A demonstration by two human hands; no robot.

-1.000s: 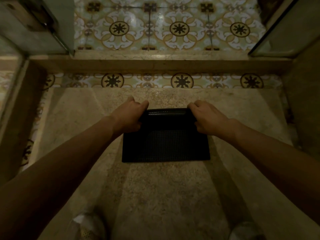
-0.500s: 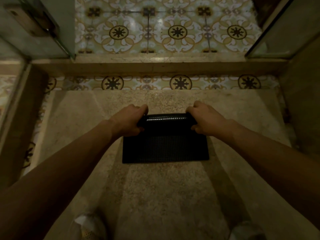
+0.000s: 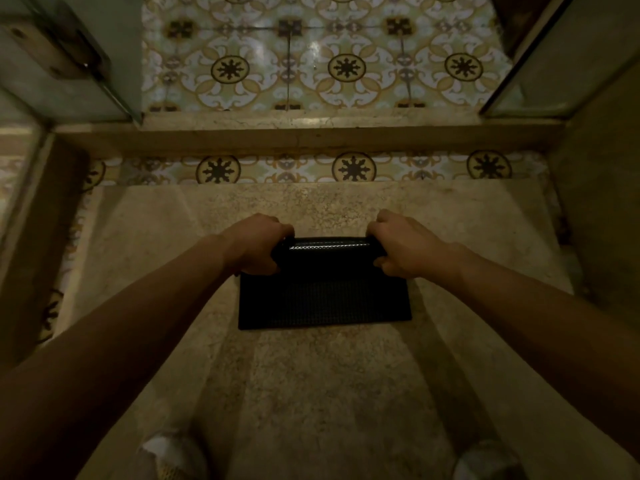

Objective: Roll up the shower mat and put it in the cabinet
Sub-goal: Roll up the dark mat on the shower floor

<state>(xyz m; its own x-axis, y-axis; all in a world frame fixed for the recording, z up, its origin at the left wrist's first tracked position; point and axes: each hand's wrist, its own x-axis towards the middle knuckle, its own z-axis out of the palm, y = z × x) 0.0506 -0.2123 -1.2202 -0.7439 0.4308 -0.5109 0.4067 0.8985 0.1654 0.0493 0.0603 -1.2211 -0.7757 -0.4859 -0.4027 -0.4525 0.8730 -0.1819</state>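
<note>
Dim shower stall with a speckled beige stone floor (image 3: 311, 393). A black textured rubber shower mat (image 3: 325, 299) lies flat at the floor's centre, its far edge curled into a roll. The left hand (image 3: 258, 245) grips the roll's left end, fingers wrapped over it; the right hand (image 3: 403, 245) grips the right end likewise. Beyond, a stone threshold (image 3: 311, 140) borders patterned yellow floor tiles (image 3: 311, 64).

No readable text, label, brand or number shows anywhere.
</note>
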